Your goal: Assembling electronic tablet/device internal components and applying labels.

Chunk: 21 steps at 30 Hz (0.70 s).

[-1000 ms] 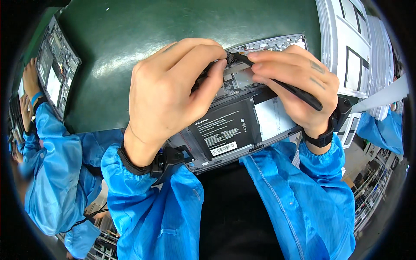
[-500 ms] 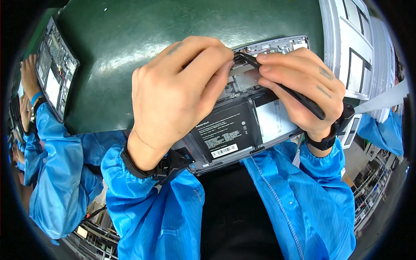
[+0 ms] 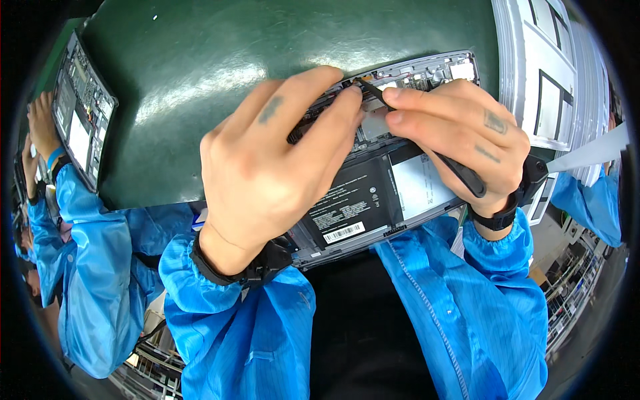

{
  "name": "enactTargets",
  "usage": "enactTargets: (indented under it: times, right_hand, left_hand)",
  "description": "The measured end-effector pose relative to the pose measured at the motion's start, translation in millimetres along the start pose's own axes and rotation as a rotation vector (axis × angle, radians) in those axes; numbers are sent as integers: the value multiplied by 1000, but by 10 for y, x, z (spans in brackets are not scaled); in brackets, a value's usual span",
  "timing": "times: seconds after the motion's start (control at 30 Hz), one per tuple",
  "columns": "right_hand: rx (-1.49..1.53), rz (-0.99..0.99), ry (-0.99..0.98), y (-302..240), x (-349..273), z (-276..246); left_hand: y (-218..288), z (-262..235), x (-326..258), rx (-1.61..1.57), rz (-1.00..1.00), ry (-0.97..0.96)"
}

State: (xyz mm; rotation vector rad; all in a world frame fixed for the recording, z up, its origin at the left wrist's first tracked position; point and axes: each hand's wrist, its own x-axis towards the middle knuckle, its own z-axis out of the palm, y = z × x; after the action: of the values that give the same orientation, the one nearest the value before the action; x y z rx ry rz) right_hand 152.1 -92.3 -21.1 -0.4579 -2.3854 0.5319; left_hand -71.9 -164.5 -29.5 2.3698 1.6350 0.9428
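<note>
An opened laptop base (image 3: 430, 75) lies before me, with its circuit board along the far side. A black battery (image 3: 353, 210) and a pale panel (image 3: 421, 188) are on its near side. My right hand (image 3: 470, 137) grips black tweezers (image 3: 465, 175), slanted with their tip down at the board's far edge. Beside that tip, my left hand (image 3: 267, 157) bends over the board, thumb and forefinger drawn together. Whatever the left fingertips hold is hidden and too small to make out. My left hand covers the base's left part.
At the left, a co-worker's hand (image 3: 43, 127) holds another opened laptop base (image 3: 83, 110) by its edge. White trays (image 3: 543, 73) are stacked at the right on the green table (image 3: 180, 67). Blue sleeves of another person (image 3: 590, 207) show at the far right.
My left fingers have shifted and spread a little over the board. The tweezers and right hand have moved slightly left and lower. The co-worker's laptop base has shifted slightly.
</note>
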Motion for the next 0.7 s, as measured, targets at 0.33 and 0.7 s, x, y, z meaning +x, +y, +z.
enactTargets:
  times: [0.33, 0.7]
  right_hand:
    - [-8, 1, -7, -17, 29, 21]
    - [-25, 18, -11, -23, -8, -22]
  left_hand:
    - [47, 10, -30, 114, 5, -30]
    - [145, 31, -20, 249, 24, -52]
